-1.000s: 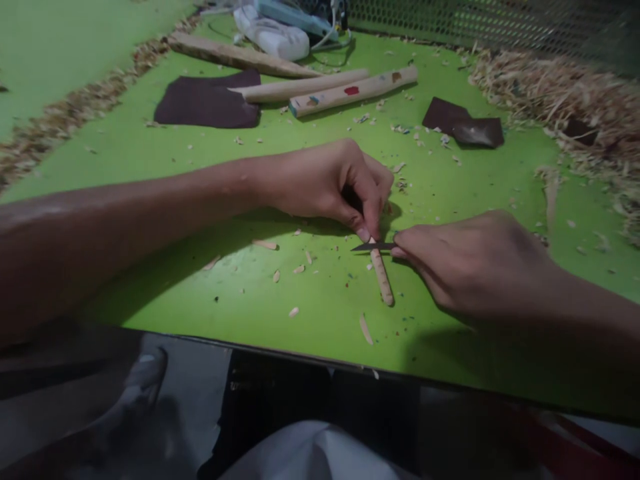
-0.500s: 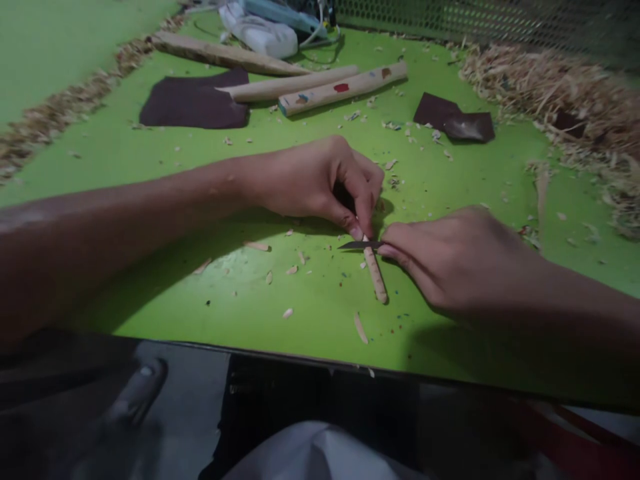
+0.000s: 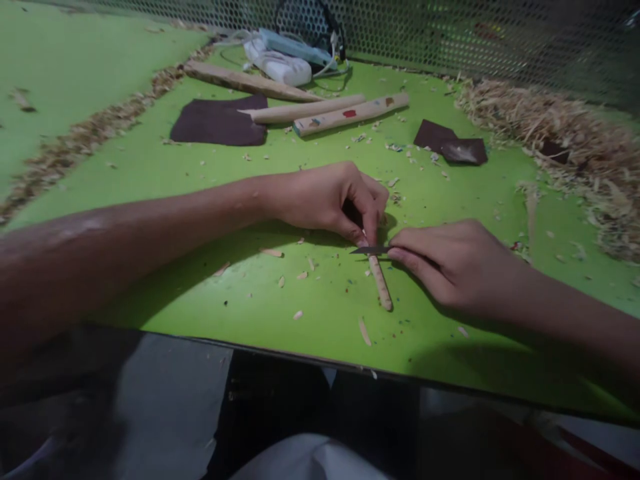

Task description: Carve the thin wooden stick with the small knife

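Note:
My left hand (image 3: 345,203) pinches the far end of a thin wooden stick (image 3: 381,285) against the green tabletop (image 3: 240,287). Dark marks run across the stick, and its near end points toward the table's front edge. Between thumb and fingers, my right hand (image 3: 450,260) grips a small dark blade (image 3: 367,251). That blade lies crosswise over the stick, just below my left fingertips. Whether it has a handle is hidden inside my right hand. Small wood chips (image 3: 303,275) are scattered around both hands.
Behind my hands lie brown sandpaper sheets (image 3: 215,123), a paint-marked wooden rod (image 3: 357,115) and other wooden pieces (image 3: 250,81). A white power strip (image 3: 277,65) with cables sits at the back. Wood shavings (image 3: 565,133) pile up at right, before a perforated metal screen (image 3: 425,40).
The view has tilted up a little, so the table sits lower in the picture. Both hands keep their grips, and the blade remains across the stick near my left fingertips.

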`<control>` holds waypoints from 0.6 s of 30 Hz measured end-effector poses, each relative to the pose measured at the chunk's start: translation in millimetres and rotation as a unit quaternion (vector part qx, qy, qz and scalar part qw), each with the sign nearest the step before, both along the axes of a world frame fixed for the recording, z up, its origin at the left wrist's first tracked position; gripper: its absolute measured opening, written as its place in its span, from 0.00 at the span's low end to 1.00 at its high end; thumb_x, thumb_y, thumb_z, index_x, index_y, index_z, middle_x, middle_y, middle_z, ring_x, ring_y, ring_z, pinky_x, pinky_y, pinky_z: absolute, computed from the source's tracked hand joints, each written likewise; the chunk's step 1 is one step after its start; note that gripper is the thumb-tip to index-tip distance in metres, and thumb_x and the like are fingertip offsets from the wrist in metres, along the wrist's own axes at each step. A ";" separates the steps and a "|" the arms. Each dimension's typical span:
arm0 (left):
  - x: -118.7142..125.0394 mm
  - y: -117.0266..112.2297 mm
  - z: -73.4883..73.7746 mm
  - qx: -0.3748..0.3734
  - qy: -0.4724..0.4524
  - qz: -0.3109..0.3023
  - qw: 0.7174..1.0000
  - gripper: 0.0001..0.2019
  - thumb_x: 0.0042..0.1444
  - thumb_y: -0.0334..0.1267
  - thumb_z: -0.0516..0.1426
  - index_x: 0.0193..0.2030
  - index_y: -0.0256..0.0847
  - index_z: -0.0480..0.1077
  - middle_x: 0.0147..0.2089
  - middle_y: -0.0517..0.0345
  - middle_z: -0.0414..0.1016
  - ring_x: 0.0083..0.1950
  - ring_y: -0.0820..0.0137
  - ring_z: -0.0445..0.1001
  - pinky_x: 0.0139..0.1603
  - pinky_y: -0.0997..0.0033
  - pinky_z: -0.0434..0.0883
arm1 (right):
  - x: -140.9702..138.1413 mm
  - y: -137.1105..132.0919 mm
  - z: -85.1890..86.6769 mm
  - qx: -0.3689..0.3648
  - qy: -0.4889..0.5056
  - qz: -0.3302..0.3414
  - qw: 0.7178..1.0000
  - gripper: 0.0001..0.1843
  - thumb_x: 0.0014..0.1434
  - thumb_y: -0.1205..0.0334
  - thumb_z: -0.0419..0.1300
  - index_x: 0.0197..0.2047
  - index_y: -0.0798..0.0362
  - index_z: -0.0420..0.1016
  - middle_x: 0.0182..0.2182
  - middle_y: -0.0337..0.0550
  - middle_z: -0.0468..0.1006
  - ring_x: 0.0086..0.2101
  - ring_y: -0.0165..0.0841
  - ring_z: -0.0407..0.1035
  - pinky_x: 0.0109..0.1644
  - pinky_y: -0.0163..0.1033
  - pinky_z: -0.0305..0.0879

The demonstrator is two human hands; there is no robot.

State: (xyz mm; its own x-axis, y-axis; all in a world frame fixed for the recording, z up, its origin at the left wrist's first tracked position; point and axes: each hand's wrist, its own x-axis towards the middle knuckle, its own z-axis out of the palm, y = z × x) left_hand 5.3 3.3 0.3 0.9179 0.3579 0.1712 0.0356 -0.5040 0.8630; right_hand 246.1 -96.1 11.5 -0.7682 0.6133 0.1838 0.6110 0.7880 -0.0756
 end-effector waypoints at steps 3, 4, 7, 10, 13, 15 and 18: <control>-0.1 1.0 -0.6 0.006 -0.001 -0.011 1.000 0.02 0.57 0.36 0.72 0.37 0.42 0.88 0.38 0.52 0.83 0.41 0.70 0.80 0.46 0.73 0.76 | 1.1 -0.6 -3.1 0.037 -0.025 0.017 0.999 0.17 0.78 0.63 0.51 0.39 0.52 0.77 0.28 0.39 0.80 0.26 0.34 0.71 0.33 0.40 0.56; -0.1 1.3 -0.7 0.007 -0.001 -0.012 1.000 0.02 0.57 0.36 0.72 0.37 0.43 0.88 0.38 0.53 0.83 0.41 0.70 0.80 0.46 0.73 0.76 | 1.1 -1.0 -3.5 0.050 -0.034 0.018 0.998 0.17 0.78 0.63 0.51 0.38 0.51 0.77 0.28 0.38 0.79 0.25 0.34 0.70 0.32 0.40 0.55; -0.3 1.8 -0.2 0.005 0.003 -0.007 1.000 0.02 0.56 0.37 0.73 0.36 0.43 0.88 0.38 0.52 0.83 0.41 0.69 0.81 0.45 0.73 0.76 | 0.0 -3.1 -3.2 0.084 -0.060 0.013 0.995 0.19 0.77 0.63 0.50 0.34 0.50 0.75 0.24 0.37 0.76 0.23 0.33 0.68 0.29 0.41 0.51; -0.6 1.6 0.3 0.008 0.002 -0.015 1.000 0.01 0.57 0.35 0.72 0.36 0.42 0.88 0.38 0.51 0.83 0.41 0.69 0.81 0.45 0.72 0.76 | -2.1 -6.5 -2.2 0.123 -0.078 0.009 0.989 0.19 0.75 0.65 0.51 0.32 0.48 0.73 0.22 0.36 0.74 0.22 0.34 0.67 0.27 0.42 0.47; -1.0 1.0 -0.1 0.010 0.005 -0.007 1.000 0.02 0.57 0.37 0.72 0.36 0.42 0.88 0.38 0.50 0.83 0.41 0.68 0.80 0.45 0.70 0.76 | -5.3 -11.3 -2.6 0.176 -0.089 0.003 0.980 0.17 0.71 0.68 0.54 0.29 0.48 0.70 0.21 0.36 0.72 0.22 0.34 0.67 0.27 0.43 0.46; -1.5 1.0 -1.0 0.007 0.008 -0.001 1.000 0.04 0.57 0.39 0.73 0.36 0.42 0.88 0.39 0.50 0.83 0.41 0.67 0.80 0.45 0.68 0.76 | -7.5 -14.5 -3.7 0.205 -0.090 0.001 0.975 0.16 0.68 0.70 0.55 0.28 0.48 0.70 0.20 0.36 0.70 0.22 0.34 0.66 0.27 0.43 0.46; -2.2 1.7 -3.1 0.012 0.005 -0.005 1.000 0.05 0.58 0.40 0.72 0.37 0.42 0.88 0.39 0.48 0.83 0.42 0.66 0.80 0.45 0.67 0.76 | -9.8 -18.1 -4.4 0.209 -0.087 -0.004 0.974 0.15 0.67 0.70 0.54 0.29 0.48 0.70 0.20 0.36 0.69 0.21 0.35 0.66 0.25 0.44 0.45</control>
